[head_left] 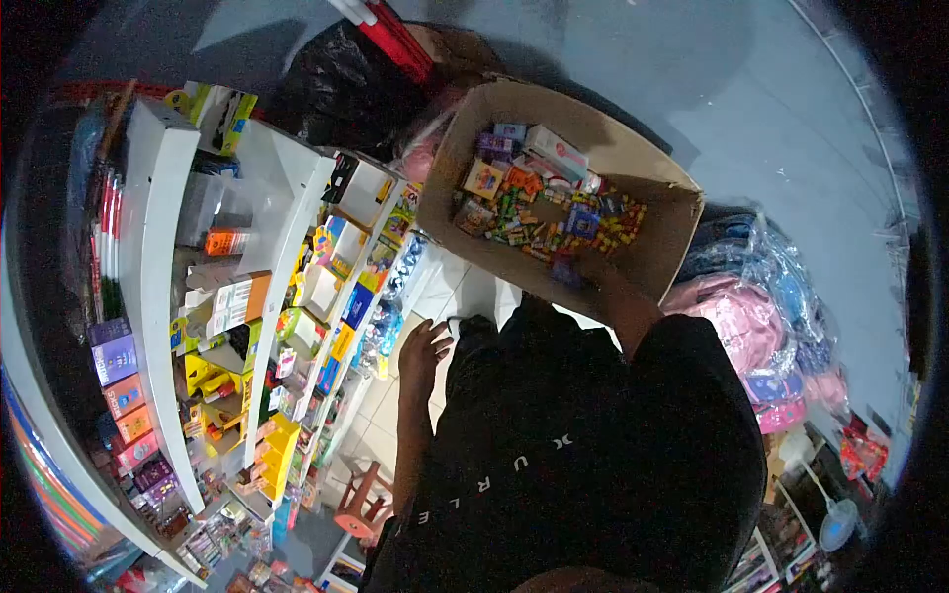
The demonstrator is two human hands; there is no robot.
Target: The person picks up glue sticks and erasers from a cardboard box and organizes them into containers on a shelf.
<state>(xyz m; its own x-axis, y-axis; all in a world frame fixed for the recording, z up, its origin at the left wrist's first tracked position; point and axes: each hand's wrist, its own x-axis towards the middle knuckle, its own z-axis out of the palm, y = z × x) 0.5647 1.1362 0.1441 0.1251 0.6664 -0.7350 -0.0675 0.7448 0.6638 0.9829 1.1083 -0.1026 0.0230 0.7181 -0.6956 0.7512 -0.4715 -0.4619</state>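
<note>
My left hand (pixel 425 348) hangs beside my body, near the shelves, with its fingers apart and nothing in it. My right arm reaches over the near wall of a large cardboard box (pixel 633 133). Inside it my right hand (pixel 601 281) is in dark shadow, close to a small purple-blue item (pixel 564 270). Its fingers are too dark to make out. Many small, brightly wrapped pieces (pixel 524 222) lie loose in the box. Among them are a white-and-pink carton (pixel 557 151), a blue pack (pixel 582 220) and a cream-coloured small box (pixel 483 179).
White shelves (pixel 287 188) full of boxed goods run along my left. A black plastic bag (pixel 341 94) lies beyond the box. At right are plastic-wrapped pink bags (pixel 732 321) and blue ones (pixel 736 255). A reddish stool (pixel 360 514) stands on the tiled floor at lower left.
</note>
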